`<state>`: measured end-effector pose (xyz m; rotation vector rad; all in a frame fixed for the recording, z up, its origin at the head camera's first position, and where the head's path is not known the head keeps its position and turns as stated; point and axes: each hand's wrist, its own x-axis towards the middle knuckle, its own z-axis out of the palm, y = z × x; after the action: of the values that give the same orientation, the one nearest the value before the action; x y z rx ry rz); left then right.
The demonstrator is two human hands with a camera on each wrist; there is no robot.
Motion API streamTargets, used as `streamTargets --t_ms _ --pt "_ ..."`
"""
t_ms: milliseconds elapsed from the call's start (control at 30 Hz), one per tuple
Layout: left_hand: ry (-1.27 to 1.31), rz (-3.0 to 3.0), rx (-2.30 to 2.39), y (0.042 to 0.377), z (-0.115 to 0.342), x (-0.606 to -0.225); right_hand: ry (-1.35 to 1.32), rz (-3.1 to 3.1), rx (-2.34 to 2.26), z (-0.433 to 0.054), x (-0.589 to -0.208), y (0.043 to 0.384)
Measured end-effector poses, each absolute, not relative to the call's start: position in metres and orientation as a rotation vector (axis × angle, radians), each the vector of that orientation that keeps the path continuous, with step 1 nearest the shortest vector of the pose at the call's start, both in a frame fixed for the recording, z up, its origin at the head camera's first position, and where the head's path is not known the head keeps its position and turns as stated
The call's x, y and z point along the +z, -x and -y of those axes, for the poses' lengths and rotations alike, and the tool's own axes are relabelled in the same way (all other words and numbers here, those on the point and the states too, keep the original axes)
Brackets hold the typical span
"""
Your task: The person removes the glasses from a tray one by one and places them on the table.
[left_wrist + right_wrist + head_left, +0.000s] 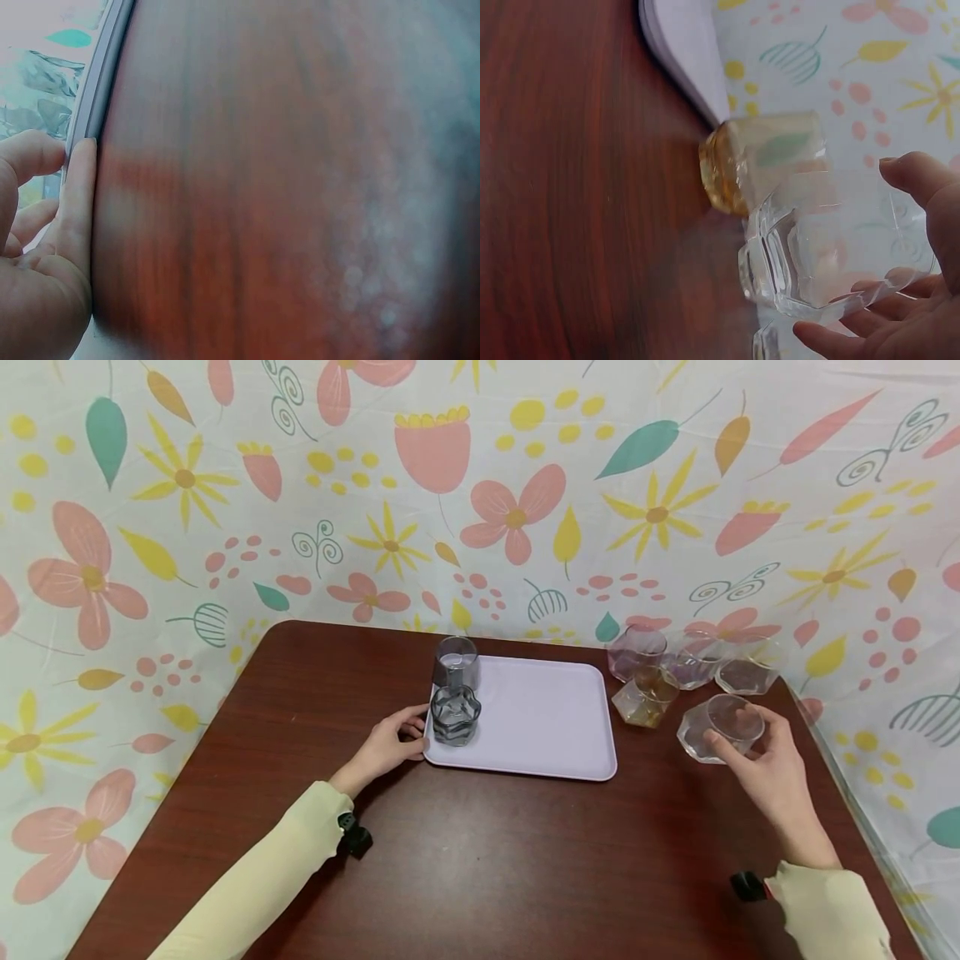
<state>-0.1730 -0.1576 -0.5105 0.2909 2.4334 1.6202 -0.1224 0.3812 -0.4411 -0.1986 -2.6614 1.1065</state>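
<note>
Dark wood table (pixel 480 877), flowery backdrop (pixel 300 493). Right hand (pixel 772 768) has fingers bent round a clear cup (pixel 702 728) near an amber cup (pixel 647 697); left hand (pixel 385 745) touches the pale tray (pixel 547 718), can't tell if gripping, beside two grey glasses (pixel 455 717).

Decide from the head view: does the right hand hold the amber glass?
No, the right hand holds a clear glass.
</note>
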Motion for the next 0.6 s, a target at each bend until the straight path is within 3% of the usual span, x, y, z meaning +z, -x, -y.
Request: streamTargets --t_ms 600 --pt "-0.306 -2.455 1.594 0.173 0.159 -0.509 0.295 2.710 1.127 -0.403 -0.468 0.171"
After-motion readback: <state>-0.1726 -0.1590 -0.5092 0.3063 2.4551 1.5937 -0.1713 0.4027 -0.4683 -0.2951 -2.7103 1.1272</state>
